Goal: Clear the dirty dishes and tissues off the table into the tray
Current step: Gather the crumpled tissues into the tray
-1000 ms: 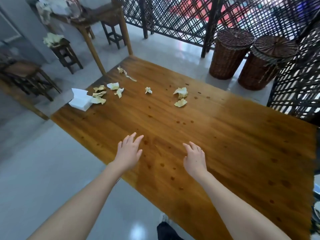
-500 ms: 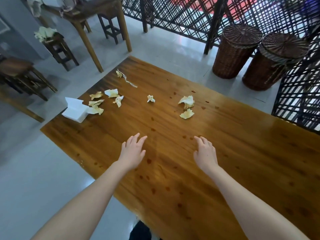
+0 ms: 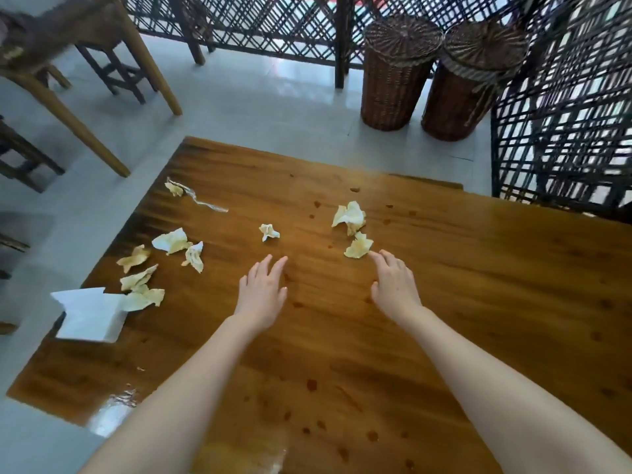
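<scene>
Several crumpled, stained tissues lie on the wooden table (image 3: 478, 302). Two sit together past my right hand: a small one (image 3: 358, 247) and a bigger one (image 3: 349, 217). A tiny wad (image 3: 269, 231) lies in the middle. A cluster (image 3: 178, 242) lies at the left, with another tissue (image 3: 175, 188) at the far left corner. My right hand (image 3: 393, 285) is open, its fingertips just short of the small tissue. My left hand (image 3: 261, 290) is open and flat over the table, holding nothing. No tray or dishes are in view.
A white tissue pack (image 3: 89, 314) sits at the table's left edge. Two wicker baskets (image 3: 396, 70) stand beyond the far edge, beside a black lattice screen (image 3: 564, 114). Wooden stools and another table (image 3: 68, 39) stand at the left. Greasy spots dot the tabletop.
Both hands have reached forward over the table toward the tissues. My right hand's fingertips have come up to the small tissue. The view has moved closer to the table's far end.
</scene>
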`<state>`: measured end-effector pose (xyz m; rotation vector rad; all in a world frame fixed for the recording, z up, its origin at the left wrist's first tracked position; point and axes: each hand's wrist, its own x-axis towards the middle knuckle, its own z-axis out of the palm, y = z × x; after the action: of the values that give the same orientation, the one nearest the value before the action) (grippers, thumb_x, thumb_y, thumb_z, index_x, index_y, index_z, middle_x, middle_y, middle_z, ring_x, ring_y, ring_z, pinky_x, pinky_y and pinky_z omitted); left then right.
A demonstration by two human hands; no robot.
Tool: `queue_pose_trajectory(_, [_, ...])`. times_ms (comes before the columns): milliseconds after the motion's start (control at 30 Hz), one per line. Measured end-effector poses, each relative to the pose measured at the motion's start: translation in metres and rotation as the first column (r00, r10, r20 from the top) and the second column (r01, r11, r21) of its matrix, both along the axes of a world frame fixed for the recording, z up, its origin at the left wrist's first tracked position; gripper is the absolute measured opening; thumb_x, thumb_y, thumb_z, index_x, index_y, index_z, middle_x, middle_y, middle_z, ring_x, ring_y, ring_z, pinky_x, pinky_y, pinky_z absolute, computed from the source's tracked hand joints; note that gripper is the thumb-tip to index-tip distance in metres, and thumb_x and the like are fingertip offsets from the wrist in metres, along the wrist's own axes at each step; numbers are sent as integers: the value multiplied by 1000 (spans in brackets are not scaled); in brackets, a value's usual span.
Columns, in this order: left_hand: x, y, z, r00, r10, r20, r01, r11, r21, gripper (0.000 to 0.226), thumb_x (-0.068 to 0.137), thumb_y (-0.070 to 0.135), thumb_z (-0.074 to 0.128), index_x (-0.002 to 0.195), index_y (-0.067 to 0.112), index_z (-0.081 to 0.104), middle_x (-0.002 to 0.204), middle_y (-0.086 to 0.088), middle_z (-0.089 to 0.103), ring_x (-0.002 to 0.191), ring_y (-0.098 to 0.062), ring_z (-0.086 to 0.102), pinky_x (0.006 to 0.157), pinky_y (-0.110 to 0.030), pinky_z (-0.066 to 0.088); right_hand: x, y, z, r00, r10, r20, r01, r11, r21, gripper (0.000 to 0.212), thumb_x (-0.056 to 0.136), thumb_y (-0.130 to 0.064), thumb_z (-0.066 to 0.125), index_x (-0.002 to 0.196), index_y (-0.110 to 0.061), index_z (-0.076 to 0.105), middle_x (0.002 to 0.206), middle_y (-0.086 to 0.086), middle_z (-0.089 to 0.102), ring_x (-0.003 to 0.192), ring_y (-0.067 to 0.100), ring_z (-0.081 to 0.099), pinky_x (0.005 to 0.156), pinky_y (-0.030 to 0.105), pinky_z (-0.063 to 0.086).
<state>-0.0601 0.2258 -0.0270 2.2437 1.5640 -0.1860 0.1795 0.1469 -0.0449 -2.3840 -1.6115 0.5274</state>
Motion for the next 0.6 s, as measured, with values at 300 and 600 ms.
queue_pose_trajectory(300, [-17,81,-21,998,-63,11,63,998,-1,60,100,29,45,153,26,18,160,-6,16,147,-25,15,116,-45,22,-4,101,-7,999,40,32,-38,998,-53,78,78,2,63,144,-24,29,153,6,25,136,30,30,111,46,27])
queue_pose_trajectory(600, [-10,130,-41,987,-148,56,149,989,-19,63,98,29,50,152,32,18,161,-5,14,147,-27,13,118,-46,21,-8,137,-29,998,36,-54,-52,936,-347,101,74,10,57,150,-38,10,159,-7,-13,146,26,-10,115,58,11])
